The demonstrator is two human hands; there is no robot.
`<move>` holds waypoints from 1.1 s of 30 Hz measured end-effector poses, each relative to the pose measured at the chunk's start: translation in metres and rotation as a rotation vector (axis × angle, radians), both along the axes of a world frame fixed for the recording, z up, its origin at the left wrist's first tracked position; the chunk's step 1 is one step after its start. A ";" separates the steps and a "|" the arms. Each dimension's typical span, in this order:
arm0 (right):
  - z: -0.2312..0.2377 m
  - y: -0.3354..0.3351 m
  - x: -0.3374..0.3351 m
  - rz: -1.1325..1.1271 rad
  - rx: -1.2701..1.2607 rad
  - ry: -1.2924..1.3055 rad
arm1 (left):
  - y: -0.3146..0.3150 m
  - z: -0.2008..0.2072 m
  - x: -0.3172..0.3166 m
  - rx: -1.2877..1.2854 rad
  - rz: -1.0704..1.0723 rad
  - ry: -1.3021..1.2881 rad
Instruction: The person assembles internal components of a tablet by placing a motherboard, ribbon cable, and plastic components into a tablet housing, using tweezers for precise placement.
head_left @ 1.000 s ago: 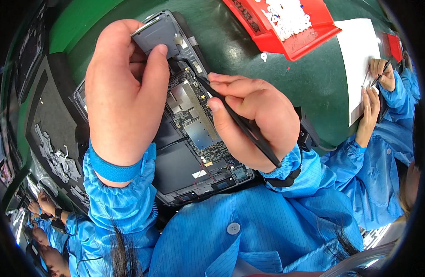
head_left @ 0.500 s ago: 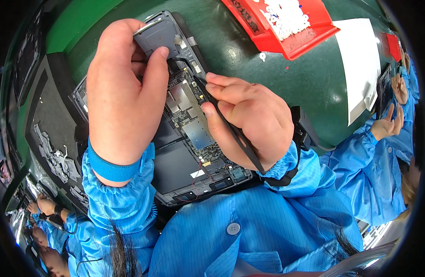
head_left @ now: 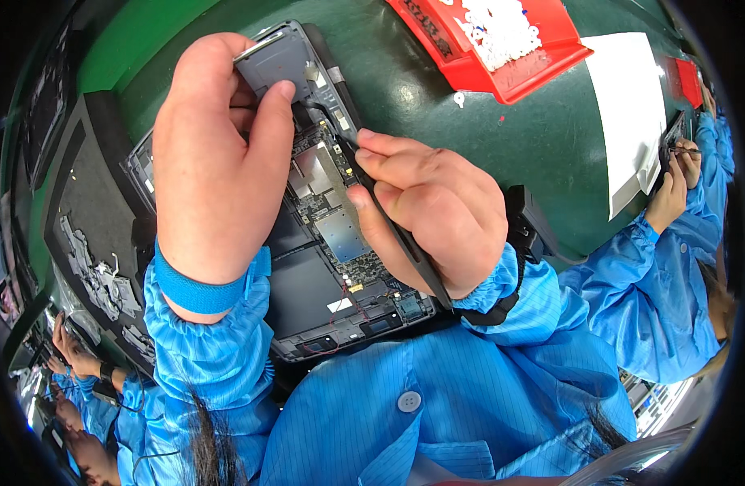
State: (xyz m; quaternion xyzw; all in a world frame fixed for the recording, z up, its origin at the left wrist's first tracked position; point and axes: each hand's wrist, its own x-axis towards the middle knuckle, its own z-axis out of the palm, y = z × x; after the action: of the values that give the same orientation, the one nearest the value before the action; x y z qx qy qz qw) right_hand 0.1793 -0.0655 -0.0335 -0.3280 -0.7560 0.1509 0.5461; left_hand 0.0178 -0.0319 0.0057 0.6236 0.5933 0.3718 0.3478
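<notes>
An opened tablet (head_left: 304, 283) with a dark grey housing lies at a slant before me, its circuit board (head_left: 340, 231) exposed. Over its upper left part, my left hand (head_left: 219, 154) is closed, thumb along the inner side and fingers curled at the edge; the hand hides most of the fingertips. In my right hand (head_left: 441, 206) are black tweezers (head_left: 405, 239), pinched between thumb and fingers. Their tips point to the upper end of the board by the housing's right edge, near a black cable (head_left: 317, 105). Whether they touch anything, I cannot tell.
A red bin (head_left: 542, 73) of small white parts stands at the far right, beside a white sheet (head_left: 627, 121). To the left, a dark foam mat (head_left: 97, 202) carries grey scraps (head_left: 97, 271). A black object (head_left: 526, 219) sits by my right wrist. Co-workers' hands (head_left: 672, 190) show at both sides.
My right hand and the tweezers have shifted slightly left, and the tweezers look narrower. My left hand stays put. At the right, the co-worker's hands have come together on a dark device.
</notes>
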 end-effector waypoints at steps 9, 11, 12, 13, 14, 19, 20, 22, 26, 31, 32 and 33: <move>0.001 0.000 0.001 0.027 0.019 -0.059 | 0.002 0.002 0.001 -0.007 0.002 0.028; 0.000 0.000 0.001 0.024 0.028 -0.064 | 0.002 0.002 0.001 -0.008 -0.001 0.032; 0.001 -0.001 0.001 0.022 0.040 -0.070 | 0.002 0.003 0.001 -0.014 0.000 0.008; 0.002 -0.002 0.001 0.021 0.042 -0.069 | 0.001 0.005 0.002 -0.019 0.001 -0.014; 0.002 0.000 0.003 0.020 0.053 -0.077 | 0.002 0.005 0.003 -0.010 0.003 -0.012; 0.001 0.002 0.008 0.003 0.084 -0.040 | 0.001 0.013 0.008 0.055 -0.056 0.270; 0.001 0.002 0.008 0.004 0.081 -0.031 | 0.001 0.013 0.009 0.056 -0.056 0.270; -0.001 0.002 0.008 0.004 0.076 -0.022 | 0.000 0.012 0.010 0.063 -0.046 0.229; 0.001 0.000 0.010 0.013 -0.066 0.052 | 0.001 0.010 0.011 0.009 -0.001 0.091; 0.005 -0.004 0.011 0.059 -0.219 0.071 | 0.001 0.009 0.009 0.010 -0.002 0.130; 0.005 -0.004 0.011 0.062 -0.218 0.071 | 0.000 0.010 0.008 0.011 0.000 0.130; 0.005 -0.004 0.011 0.067 -0.215 0.070 | 0.000 0.010 0.007 0.025 -0.003 0.147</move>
State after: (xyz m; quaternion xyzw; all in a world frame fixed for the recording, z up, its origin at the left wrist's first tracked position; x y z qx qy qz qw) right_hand 0.1901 -0.0692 -0.0289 -0.3537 -0.7263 0.2609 0.5284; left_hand 0.0250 -0.0316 0.0156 0.6545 0.6115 0.3320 0.2958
